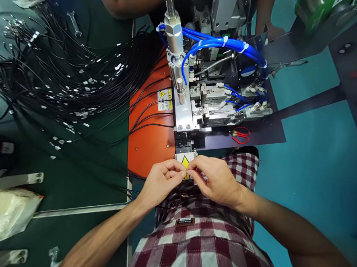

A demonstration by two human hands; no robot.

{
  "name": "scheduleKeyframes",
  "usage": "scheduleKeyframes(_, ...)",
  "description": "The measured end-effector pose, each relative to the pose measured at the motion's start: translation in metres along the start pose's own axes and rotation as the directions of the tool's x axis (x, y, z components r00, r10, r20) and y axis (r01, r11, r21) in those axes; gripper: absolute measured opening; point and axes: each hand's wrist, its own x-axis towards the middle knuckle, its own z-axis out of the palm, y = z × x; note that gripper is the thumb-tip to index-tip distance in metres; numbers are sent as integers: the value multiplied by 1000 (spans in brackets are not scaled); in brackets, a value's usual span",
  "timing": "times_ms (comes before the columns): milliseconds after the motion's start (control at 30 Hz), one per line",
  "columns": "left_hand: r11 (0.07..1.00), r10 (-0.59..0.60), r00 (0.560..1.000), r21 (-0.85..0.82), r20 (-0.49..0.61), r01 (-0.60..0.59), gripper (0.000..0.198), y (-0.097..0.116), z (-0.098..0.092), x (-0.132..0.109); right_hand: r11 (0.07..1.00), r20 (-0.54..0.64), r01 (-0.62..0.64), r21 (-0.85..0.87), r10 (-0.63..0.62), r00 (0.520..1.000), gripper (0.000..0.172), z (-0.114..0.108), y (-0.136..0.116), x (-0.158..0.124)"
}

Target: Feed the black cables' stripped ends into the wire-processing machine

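My left hand (161,184) and my right hand (219,180) meet fingertip to fingertip, both closed in a pinch. Whatever lies between them is too small to make out. Just behind my fingers is a white plate with a yellow warning label (185,161), at the near end of a machine (185,118) with metal cylinders. Several black cables (150,125) run over its orange panel (150,148) into the machine's side. A few more black cables (136,175) pass low beside my left wrist.
A large bundle of black cables (109,85) with pale ends covers the left table, near a wrench (74,24). Red-handled cutters (240,134) lie right of the machine. Blue air hoses (226,43) arch above it. Another person's arm (135,1) is behind. A plastic-wrapped pack (10,212) sits lower left.
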Motion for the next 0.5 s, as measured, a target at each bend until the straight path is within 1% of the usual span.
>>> scheduleKeyframes(100,1000,12,1000,3,-14,-12,19,0,0,1,957,-11,94,-274,-101,995,23,7,0,-1)
scheduleKeyframes(167,998,47,999,49,-16,-46,18,-2,1,1,924,6,117,-363,-123,992,25,10,-1,-2)
scheduleKeyframes(200,991,93,995,96,-26,-90,17,-4,2,0,922,11,112,-370,-116,993,24,11,0,-1)
scheduleKeyframes(233,975,164,985,159,-43,-156,15,-6,2,0,935,17,93,-342,-92,996,22,10,0,-1)
scheduleKeyframes(267,944,255,965,233,-58,-235,12,-8,3,-1,960,30,59,-273,-53,998,20,9,1,0)
scheduleKeyframes(333,857,420,905,358,-68,-370,8,-10,4,-2,998,83,-58,-34,60,995,16,6,4,2)
scheduleKeyframes(367,834,455,888,382,-66,-399,8,-10,5,-1,988,122,-126,93,114,986,16,4,6,3)
scheduleKeyframes(400,839,448,892,375,-65,-394,8,-9,5,0,963,160,-184,197,154,975,16,2,8,4)
scheduleKeyframes(433,867,405,912,345,-67,-360,9,-7,5,1,937,190,-227,267,180,965,17,1,9,5)
scheduleKeyframes(500,924,290,955,280,-64,-262,13,-2,5,5,916,196,-256,310,202,960,17,1,12,7)
